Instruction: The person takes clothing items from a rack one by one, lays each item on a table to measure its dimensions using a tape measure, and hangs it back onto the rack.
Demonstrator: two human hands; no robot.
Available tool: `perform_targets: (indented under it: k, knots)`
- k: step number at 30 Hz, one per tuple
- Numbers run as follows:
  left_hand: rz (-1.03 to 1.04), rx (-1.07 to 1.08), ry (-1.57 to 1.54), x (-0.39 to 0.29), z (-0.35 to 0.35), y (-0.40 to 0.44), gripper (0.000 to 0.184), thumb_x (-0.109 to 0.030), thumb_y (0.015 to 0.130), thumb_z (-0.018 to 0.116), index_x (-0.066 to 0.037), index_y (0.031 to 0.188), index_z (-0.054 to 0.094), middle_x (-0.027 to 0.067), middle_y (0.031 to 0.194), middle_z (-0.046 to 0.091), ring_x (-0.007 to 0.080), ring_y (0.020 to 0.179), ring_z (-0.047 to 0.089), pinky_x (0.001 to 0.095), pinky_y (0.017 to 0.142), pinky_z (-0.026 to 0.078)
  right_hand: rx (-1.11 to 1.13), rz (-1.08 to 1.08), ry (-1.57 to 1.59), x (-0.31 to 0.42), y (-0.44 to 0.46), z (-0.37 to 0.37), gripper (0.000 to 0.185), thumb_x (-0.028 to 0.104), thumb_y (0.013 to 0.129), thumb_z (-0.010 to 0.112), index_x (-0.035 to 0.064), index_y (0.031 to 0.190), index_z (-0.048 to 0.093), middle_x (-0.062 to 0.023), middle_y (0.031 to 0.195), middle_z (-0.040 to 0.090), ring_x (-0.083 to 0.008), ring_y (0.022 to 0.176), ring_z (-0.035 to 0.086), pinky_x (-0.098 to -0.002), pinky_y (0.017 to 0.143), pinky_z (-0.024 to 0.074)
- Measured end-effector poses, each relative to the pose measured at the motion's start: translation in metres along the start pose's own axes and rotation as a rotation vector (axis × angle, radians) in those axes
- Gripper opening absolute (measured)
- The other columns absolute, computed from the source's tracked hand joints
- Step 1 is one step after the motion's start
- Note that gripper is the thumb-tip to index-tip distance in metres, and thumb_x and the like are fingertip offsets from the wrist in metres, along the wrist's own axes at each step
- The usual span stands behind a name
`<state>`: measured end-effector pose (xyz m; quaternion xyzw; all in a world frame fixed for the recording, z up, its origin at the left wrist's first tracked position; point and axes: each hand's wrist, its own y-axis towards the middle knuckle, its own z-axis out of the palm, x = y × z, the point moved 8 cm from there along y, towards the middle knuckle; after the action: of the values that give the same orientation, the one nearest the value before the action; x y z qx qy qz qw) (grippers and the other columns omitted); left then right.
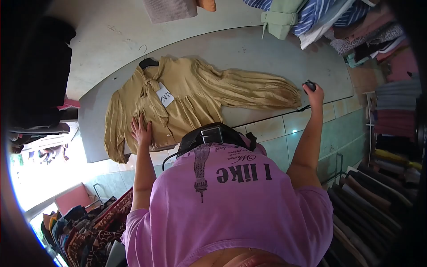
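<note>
A mustard-tan blouse (187, 84) with a neck tie lies spread on a grey board (240, 49), one long sleeve stretched out to the right. Its collar sits on a black hanger (148, 62), and a white tag (164, 95) rests on the chest. My left hand (141, 130) lies flat on the lower front of the blouse with its fingers spread. Beyond the cuff of the stretched sleeve, my right hand (315, 91) is wrapped round a small black object (309, 85), with a dark cord or strap near the cuff below it.
Striped and pale green clothes (280, 22) hang at the upper right. Folded garments (396, 107) are stacked at the right, with racks of clothes (369, 200) below. More clothes (89, 231) are at the lower left. Dark garments (40, 75) hang on the left.
</note>
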<state>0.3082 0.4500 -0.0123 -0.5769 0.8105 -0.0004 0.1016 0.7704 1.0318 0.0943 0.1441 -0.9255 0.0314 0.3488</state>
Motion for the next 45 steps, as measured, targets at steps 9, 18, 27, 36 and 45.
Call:
perform_targets:
  k: [9,18,27,36,45]
  knots:
    - [0.332,-0.329,-0.168,-0.103,-0.050,0.028,0.055,-0.031,0.079,0.062,-0.024,0.130,0.043,0.0147,0.144,0.021,0.0403,0.134,0.010,0.0596,0.102,0.013,0.224,0.143,0.462,-0.064,0.000,0.083,0.032,0.026,0.074,0.071,-0.0014,0.089,0.063,-0.0085,0.081,0.065,-0.0179,0.075,0.060,-0.0310,0.070,0.0468]
    - [0.419,0.354,-1.006,-0.219,-0.042,0.084,0.031,-0.014,0.087,0.054,-0.005,0.117,0.055,0.0095,0.113,0.058,0.0208,0.104,0.055,0.0292,0.090,0.042,0.172,0.128,0.452,0.058,-0.009,0.082,0.032,0.017,0.079,0.065,0.0004,0.105,0.056,-0.0078,0.086,0.060,-0.0137,0.068,0.059,-0.0258,0.061,0.0477]
    - [0.062,1.006,-1.369,-0.273,0.001,0.078,0.030,-0.024,0.088,0.058,-0.003,0.109,0.060,0.0033,0.099,0.062,0.0102,0.086,0.058,0.0237,0.078,0.048,0.525,-0.524,0.222,0.290,-0.080,0.261,0.034,0.012,0.071,0.069,0.0073,0.102,0.056,-0.0159,0.087,0.061,-0.0351,0.081,0.060,-0.0379,0.069,0.0479]
    - [-0.179,0.791,-1.370,-0.233,-0.005,0.150,0.022,-0.017,0.081,0.067,-0.003,0.098,0.064,0.0003,0.081,0.062,0.0067,0.069,0.056,0.0179,0.062,0.046,0.432,-0.711,0.036,0.345,-0.068,0.324,0.026,0.010,0.071,0.068,0.0089,0.094,0.058,-0.0111,0.087,0.058,-0.0322,0.082,0.057,-0.0392,0.068,0.0449]
    - [-0.001,0.804,-1.192,-0.234,0.005,0.178,0.014,-0.014,0.081,0.065,-0.002,0.089,0.066,0.0014,0.076,0.063,0.0077,0.065,0.056,0.0193,0.057,0.044,0.372,-0.801,0.052,0.349,-0.056,0.339,0.025,0.011,0.072,0.068,0.0098,0.096,0.059,-0.0091,0.084,0.058,-0.0302,0.082,0.057,-0.0389,0.069,0.0443]
